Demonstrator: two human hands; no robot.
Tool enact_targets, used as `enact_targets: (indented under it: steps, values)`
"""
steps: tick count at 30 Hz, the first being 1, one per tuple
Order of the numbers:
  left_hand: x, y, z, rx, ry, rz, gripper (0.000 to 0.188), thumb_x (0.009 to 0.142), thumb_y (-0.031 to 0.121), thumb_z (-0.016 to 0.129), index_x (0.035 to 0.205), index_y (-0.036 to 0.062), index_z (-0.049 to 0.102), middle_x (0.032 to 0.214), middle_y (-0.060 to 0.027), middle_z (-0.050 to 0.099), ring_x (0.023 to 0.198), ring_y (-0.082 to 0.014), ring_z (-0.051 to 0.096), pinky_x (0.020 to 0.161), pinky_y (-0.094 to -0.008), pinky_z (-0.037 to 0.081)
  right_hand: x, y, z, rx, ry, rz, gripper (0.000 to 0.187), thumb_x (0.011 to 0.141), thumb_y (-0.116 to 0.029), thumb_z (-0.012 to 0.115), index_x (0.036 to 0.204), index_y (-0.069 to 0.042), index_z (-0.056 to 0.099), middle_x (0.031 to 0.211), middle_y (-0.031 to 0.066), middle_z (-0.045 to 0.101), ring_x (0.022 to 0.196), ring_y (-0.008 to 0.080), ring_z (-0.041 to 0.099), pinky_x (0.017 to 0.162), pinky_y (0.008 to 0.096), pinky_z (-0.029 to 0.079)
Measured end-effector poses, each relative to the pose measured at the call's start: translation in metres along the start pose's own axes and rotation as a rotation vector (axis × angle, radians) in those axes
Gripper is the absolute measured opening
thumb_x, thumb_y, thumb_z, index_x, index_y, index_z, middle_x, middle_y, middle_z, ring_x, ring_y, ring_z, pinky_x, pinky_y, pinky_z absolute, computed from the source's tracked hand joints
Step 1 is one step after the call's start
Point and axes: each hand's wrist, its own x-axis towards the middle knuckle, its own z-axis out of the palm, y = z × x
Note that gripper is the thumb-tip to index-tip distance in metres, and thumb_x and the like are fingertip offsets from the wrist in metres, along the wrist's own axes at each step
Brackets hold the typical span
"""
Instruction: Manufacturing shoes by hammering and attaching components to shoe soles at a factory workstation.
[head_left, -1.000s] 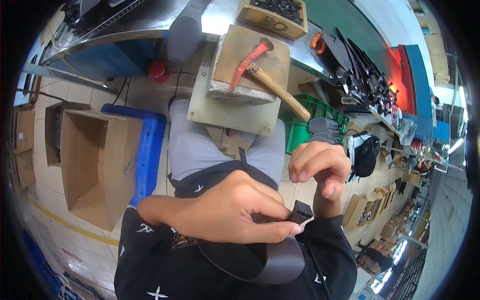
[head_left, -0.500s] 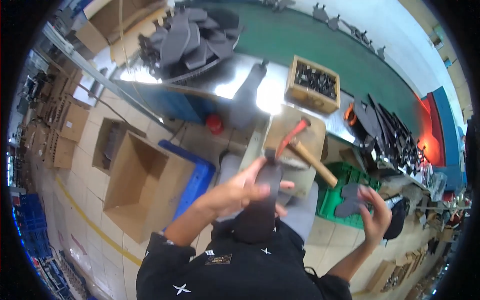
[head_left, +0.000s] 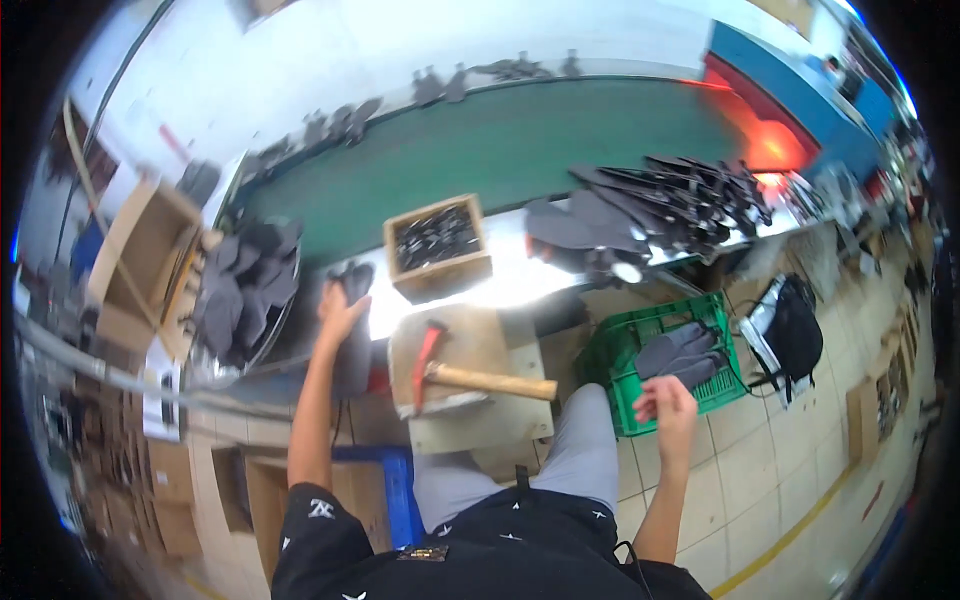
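My left hand [head_left: 341, 315] reaches to the table's near edge at the left. Its fingers close on the upper, narrow end of a flat dark grey paddle-shaped piece [head_left: 352, 358], which overhangs the edge; motion blurs the grip. My right hand [head_left: 668, 405] hovers by the near side of a green crate [head_left: 625, 350], fingers curled, with nothing seen in them. Inside that crate lie several grey pieces [head_left: 685, 352] of similar shape. Between my hands, a hammer [head_left: 490, 381] with a wooden handle and red head rests on a worn block [head_left: 470, 345] above my lap.
A wooden box [head_left: 437, 272] of small black metal parts stands on the table's near edge. Grey pieces are heaped at the left [head_left: 240, 300] and at the right [head_left: 660, 205]. Behind runs a green belt [head_left: 520, 145]. A black bag [head_left: 795, 335] lies beyond the crate.
The view has swung to the right. My left hand has moved from in front of my chest, where it held a dark piece, to the table edge. My right hand no longer shows grey pieces.
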Motion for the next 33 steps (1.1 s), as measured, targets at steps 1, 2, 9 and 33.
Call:
enact_targets:
  steps: [1, 2, 9, 33]
  values:
    - [0.011, -0.001, 0.004, 0.032, -0.017, -0.058, 0.106, 0.080, 0.062, 0.065, 0.147, -0.0102, 0.025, 0.157, -0.0298, 0.019, 0.150, -0.0381, 0.009, 0.117, -0.0572, 0.007, 0.011, -0.003, 0.001, -0.098, -0.002, -0.010, 0.021, 0.100, -0.019, 0.056, 0.097, 0.001, 0.064, 0.072, 0.0056, 0.065, 0.059, 0.0084, 0.058, 0.053, 0.0226, 0.045]
    - [0.020, -0.008, 0.005, 0.017, 0.062, -0.054, 0.103, 0.082, 0.059, 0.066, 0.147, -0.0100, 0.025, 0.157, -0.0296, 0.018, 0.150, -0.0375, 0.009, 0.117, -0.0588, 0.007, 0.025, -0.008, 0.006, -0.118, 0.020, -0.093, 0.020, 0.099, -0.018, 0.058, 0.098, 0.000, 0.064, 0.073, 0.0052, 0.066, 0.059, 0.0078, 0.058, 0.053, 0.0222, 0.045]
    - [0.047, -0.004, -0.016, 0.103, 0.213, -0.067, 0.106, 0.087, 0.057, 0.062, 0.143, -0.0214, 0.017, 0.150, -0.0393, 0.024, 0.142, -0.0465, 0.025, 0.118, -0.0452, 0.022, 0.173, -0.019, 0.063, -0.608, 0.213, -0.640, 0.041, 0.089, -0.036, 0.067, 0.109, -0.001, 0.059, 0.076, 0.0140, 0.065, 0.067, 0.0362, 0.064, 0.064, 0.0432, 0.051]
    - [-0.204, 0.249, -0.149, -1.479, 0.199, 0.426, 0.069, 0.089, -0.007, 0.062, 0.146, 0.0040, 0.026, 0.112, -0.0121, 0.062, 0.094, -0.0136, 0.064, 0.079, -0.0243, 0.052, 0.032, -0.079, 0.170, -0.668, -0.250, -0.890, 0.080, 0.087, -0.043, 0.071, 0.143, -0.001, 0.033, 0.142, 0.0238, 0.039, 0.104, 0.0305, 0.063, 0.084, 0.0384, 0.055]
